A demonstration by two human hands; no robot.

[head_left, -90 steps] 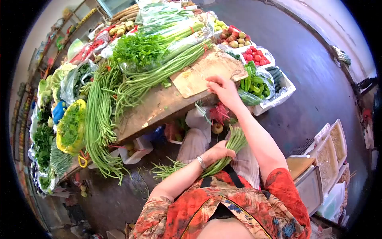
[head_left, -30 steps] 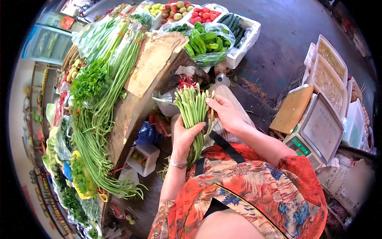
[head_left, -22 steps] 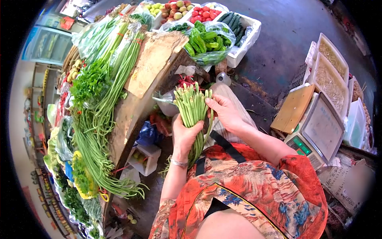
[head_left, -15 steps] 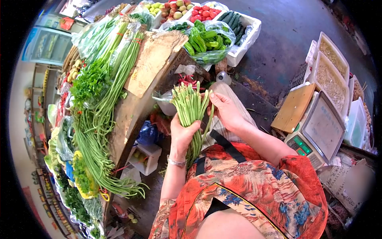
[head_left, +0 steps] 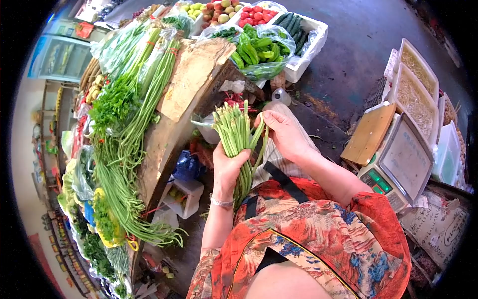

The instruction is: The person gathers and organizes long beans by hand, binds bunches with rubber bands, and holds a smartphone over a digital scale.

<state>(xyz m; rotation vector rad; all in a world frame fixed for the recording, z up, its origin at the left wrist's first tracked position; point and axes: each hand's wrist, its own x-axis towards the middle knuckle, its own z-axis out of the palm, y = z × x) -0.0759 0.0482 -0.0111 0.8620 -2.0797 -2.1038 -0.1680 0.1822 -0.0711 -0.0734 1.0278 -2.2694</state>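
Observation:
In the middle of the head view, my left hand [head_left: 229, 167] is wrapped around a bundle of long beans [head_left: 232, 130]. The upper ends fan out above my fist, and the lower lengths hang down against my shirt. My right hand [head_left: 285, 132] is just right of the bundle's top, with thumb and fingertips pinched on the end of one or two long beans [head_left: 259, 137] that stand apart from the rest. More long beans [head_left: 117, 192] lie along the stall table on the left and droop over its edge.
Left, the wooden table [head_left: 167, 149] carries leafy greens [head_left: 112, 107] and cardboard [head_left: 191, 70]. Beyond are a bag of green peppers [head_left: 259, 50] and a white foam box [head_left: 297, 70] of cucumbers. A weighing scale [head_left: 406, 154] stands right, beside trays of sprouts [head_left: 413, 102].
A bean or two at the right of the bundle now lean away toward my right hand, which has shifted slightly. My left hand keeps its hold in nearly the same place.

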